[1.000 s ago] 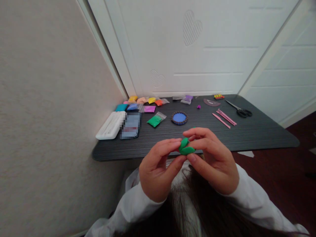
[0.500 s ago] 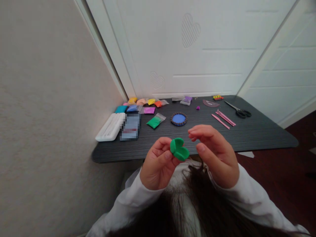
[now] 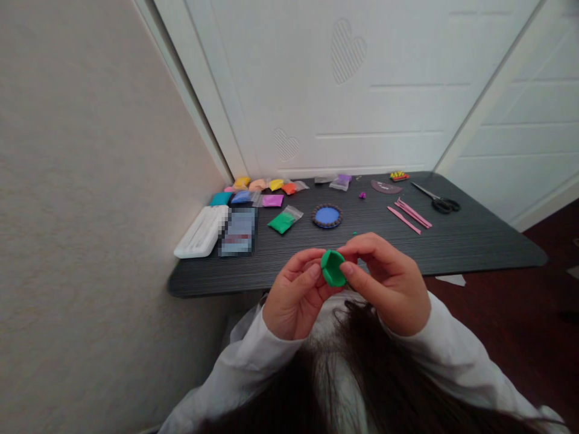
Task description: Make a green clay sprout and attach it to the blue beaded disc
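A small cup-shaped piece of green clay is held between both hands, just in front of the table's near edge. Its petal-like walls stand up around a hollow. My left hand pinches it from the left, thumb against its side. From the right, my right hand grips the rim between thumb and fingers. A tiny green bit lies on the table beyond my right fingers. Further back sits a blue disc edged with dark brown balls.
On the dark table lie an open-topped green clay bag, several other coloured clay bags, a white case and a blurred-out flat item. Pink tools, black scissors and a purple lump are toward the right.
My right hand has moved left and closed on the green clay. The clay's spread walls now stand closer together as a cup. A tiny green bit now shows on the table.
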A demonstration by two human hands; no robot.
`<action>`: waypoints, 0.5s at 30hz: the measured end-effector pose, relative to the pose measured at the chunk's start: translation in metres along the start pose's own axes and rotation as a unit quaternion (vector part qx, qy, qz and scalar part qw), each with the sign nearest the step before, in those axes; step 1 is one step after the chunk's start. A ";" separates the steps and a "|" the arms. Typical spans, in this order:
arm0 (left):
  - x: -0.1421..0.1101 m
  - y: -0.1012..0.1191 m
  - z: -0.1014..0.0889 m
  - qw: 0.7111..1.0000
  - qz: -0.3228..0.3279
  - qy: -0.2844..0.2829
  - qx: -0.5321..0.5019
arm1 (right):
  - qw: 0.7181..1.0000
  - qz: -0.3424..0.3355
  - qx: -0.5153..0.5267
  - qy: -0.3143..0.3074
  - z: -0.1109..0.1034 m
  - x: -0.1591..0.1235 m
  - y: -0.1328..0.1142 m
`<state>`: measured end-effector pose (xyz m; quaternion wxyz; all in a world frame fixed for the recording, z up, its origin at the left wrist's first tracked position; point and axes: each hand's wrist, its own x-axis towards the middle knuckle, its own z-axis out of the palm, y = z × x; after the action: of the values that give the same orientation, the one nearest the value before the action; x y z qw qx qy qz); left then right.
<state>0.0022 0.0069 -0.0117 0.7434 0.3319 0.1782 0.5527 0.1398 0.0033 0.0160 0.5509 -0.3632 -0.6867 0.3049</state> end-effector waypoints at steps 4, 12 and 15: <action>0.000 0.002 0.000 1.000 0.005 0.007 0.015 | 1.000 0.011 -0.022 0.016 0.002 0.000 0.003; -0.002 0.000 0.003 0.990 0.073 0.024 0.119 | 0.999 0.037 -0.018 0.031 0.005 -0.002 0.011; -0.001 -0.001 0.002 0.985 0.085 0.030 0.147 | 0.999 0.042 -0.007 0.031 0.004 -0.002 0.012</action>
<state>0.0042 0.0048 -0.0111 0.6314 0.4347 0.2505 0.5913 0.1378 0.0078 0.0041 0.5564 -0.4045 -0.6556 0.3115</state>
